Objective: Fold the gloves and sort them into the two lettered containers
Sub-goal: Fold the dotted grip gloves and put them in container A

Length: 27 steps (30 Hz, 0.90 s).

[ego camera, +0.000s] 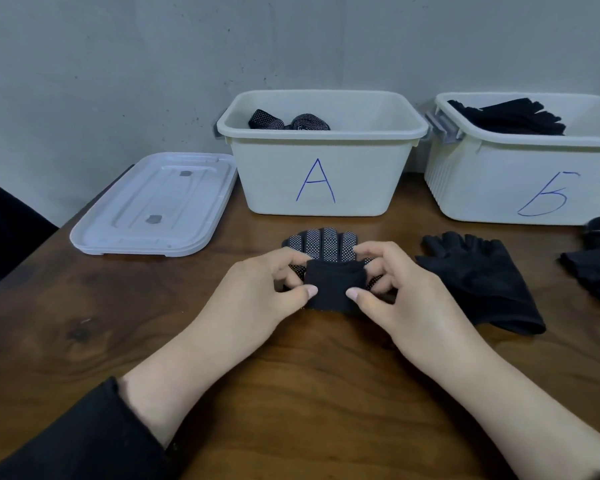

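A black glove with white grip dots (321, 242) lies on the wooden table in front of container A (323, 181), fingers pointing away from me. Its plain black cuff is folded over the palm. My left hand (257, 289) pinches the cuff's left side and my right hand (402, 285) pinches its right side. Container A holds folded dotted gloves (288, 120). Container Б (520, 188) at the right holds plain black gloves (513, 116). A plain black fingerless glove (478, 282) lies flat just right of my right hand.
A white lid (156, 206) lies upside down at the left of container A. More dark gloves (596, 265) sit at the table's right edge. A grey wall stands behind the containers. A dark shape (4, 230) is at the far left.
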Each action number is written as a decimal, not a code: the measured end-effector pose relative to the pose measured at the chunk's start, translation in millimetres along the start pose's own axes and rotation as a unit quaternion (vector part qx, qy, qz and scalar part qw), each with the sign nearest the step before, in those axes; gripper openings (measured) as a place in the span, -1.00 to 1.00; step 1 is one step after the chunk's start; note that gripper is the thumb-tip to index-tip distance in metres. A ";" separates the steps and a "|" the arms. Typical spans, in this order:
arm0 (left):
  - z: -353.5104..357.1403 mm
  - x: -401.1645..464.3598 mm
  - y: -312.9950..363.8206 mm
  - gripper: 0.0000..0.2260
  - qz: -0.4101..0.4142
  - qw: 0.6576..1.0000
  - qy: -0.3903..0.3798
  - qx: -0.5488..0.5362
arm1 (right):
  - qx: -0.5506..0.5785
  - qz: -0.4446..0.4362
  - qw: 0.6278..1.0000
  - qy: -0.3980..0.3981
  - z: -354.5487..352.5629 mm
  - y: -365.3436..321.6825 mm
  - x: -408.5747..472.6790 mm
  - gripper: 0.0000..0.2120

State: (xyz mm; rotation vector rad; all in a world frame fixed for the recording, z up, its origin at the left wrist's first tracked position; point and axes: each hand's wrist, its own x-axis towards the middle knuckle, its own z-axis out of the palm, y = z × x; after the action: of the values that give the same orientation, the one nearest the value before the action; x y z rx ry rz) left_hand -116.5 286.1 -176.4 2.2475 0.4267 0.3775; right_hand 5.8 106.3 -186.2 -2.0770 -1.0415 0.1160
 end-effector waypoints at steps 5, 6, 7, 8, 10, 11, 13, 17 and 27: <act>0.1 4.7 -7.0 -0.58 0.075 0.988 0.028 0.130 | -0.135 -0.097 0.986 0.025 5.1 1.8 1.6 -0.83; -0.9 6.7 -7.6 -0.62 0.112 0.979 0.029 0.169 | -0.165 -0.127 0.978 0.030 6.1 2.4 3.8 -0.88; -1.5 8.2 -7.5 -0.69 0.149 0.966 0.025 0.209 | -0.190 -0.155 0.969 0.031 6.9 4.1 6.0 -0.91; -1.8 9.0 -8.6 -0.74 0.183 0.952 0.016 0.245 | -0.205 -0.179 0.962 0.026 7.1 6.7 7.3 -0.88; -4.2 9.2 -12.7 -0.71 0.217 0.933 -0.018 0.286 | -0.195 -0.185 0.963 -0.032 3.3 10.8 7.2 -0.74; -6.1 8.7 -12.8 -0.64 0.207 0.934 -0.045 0.288 | -0.185 -0.171 0.965 -0.068 -0.8 12.2 6.4 -0.65; -10.4 7.4 -13.8 -0.52 0.172 0.941 -0.082 0.280 | -0.173 -0.146 0.967 -0.116 -8.5 15.3 4.4 -0.50; -12.1 6.9 -16.6 -0.35 0.152 0.939 -0.107 0.288 | -0.174 -0.129 0.972 -0.093 -5.9 12.7 4.8 -0.57; -7.6 5.7 -12.1 -0.85 0.183 0.964 -0.055 0.184 | -0.101 -0.081 0.990 -0.055 -10.9 -10.1 -7.9 -0.88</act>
State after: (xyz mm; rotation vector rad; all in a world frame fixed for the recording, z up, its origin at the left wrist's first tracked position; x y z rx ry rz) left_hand -116.6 301.1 -180.1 2.7040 0.0163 0.3812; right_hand -1.5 97.6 -173.8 -2.1744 -1.3337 0.0446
